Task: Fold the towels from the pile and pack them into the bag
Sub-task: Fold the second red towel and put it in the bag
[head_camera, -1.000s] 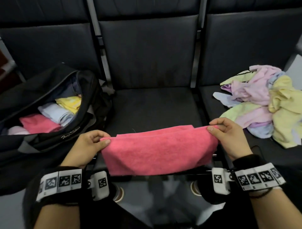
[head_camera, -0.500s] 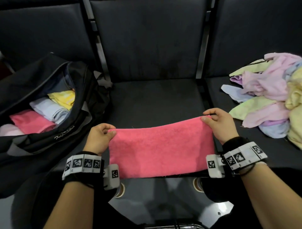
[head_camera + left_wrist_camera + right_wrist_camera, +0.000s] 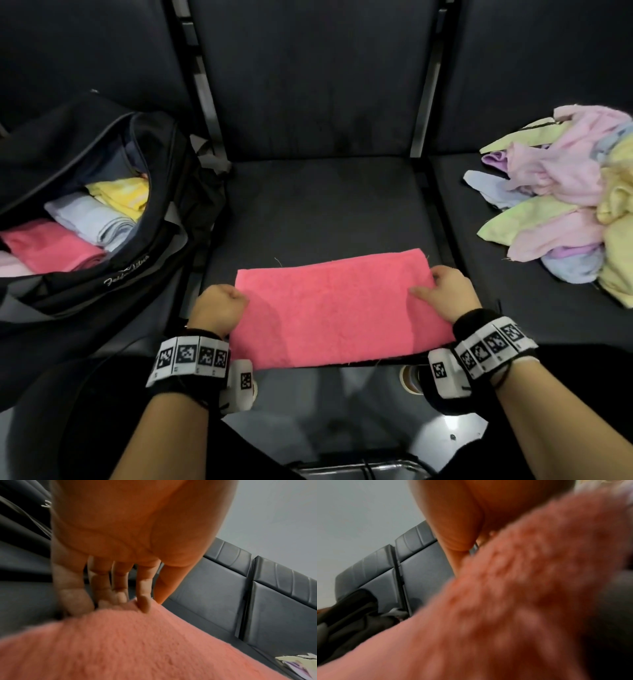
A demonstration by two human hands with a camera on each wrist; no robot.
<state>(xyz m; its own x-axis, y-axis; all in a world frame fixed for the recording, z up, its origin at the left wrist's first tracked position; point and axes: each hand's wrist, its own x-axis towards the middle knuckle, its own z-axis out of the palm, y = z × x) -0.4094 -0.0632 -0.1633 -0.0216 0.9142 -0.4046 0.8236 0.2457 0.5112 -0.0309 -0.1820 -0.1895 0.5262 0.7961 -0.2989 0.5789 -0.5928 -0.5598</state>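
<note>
A pink towel [image 3: 335, 308], folded into a long rectangle, lies flat on the middle black seat [image 3: 325, 212]. My left hand [image 3: 219, 305] is curled at its left edge, and in the left wrist view the fingertips [image 3: 144, 605] dig into the towel's [image 3: 137, 649] edge. My right hand [image 3: 442, 291] grips the right edge with the thumb lying on top. The right wrist view is blurred, mostly pink towel [image 3: 505, 615] under the palm. The open black bag [image 3: 144, 267] stands on the left seat. The towel pile [image 3: 561, 205] lies on the right seat.
Inside the bag sit folded towels: pink [image 3: 51, 246], light blue [image 3: 92, 219] and yellow [image 3: 120, 195]. Metal posts [image 3: 424, 102] separate the seat backs. The towel's near edge lies at the seat's front edge, with the floor and my shoes below.
The towel hung in the air between my hands and now lies flat on the seat. Both hands moved down and forward with it, still at its two ends.
</note>
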